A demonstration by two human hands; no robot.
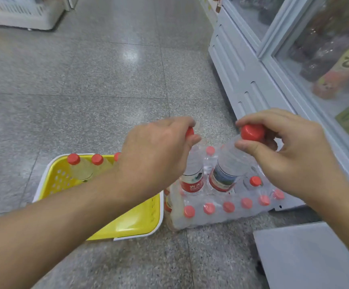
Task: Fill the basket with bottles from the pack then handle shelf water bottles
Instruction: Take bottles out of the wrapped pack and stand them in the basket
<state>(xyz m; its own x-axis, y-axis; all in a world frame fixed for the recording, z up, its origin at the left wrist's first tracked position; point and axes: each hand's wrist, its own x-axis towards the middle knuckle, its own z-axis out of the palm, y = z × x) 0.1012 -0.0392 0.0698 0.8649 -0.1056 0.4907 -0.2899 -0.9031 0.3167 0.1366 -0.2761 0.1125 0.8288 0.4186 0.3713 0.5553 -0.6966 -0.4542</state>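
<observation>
A shrink-wrapped pack (pixel 227 211) of clear water bottles with red caps lies on the floor, its top torn open. My left hand (pixel 159 151) grips the neck of one bottle (pixel 192 176) above the pack. My right hand (pixel 284 149) pinches the red cap of a second bottle (pixel 225 174), tilted and lifted above the pack. Left of the pack stands a yellow basket (pixel 140 222) with a white rim. Three red-capped bottles (pixel 84 167) stand at its far side, partly hidden by my left forearm.
A white glass-door cooler (pixel 252 80) with drinks inside runs along the right. A grey flat surface (pixel 311 255) lies at the lower right. A white crate-like stand (pixel 23 13) sits at the far left. Grey speckled floor tiles (pixel 86 80) stretch ahead.
</observation>
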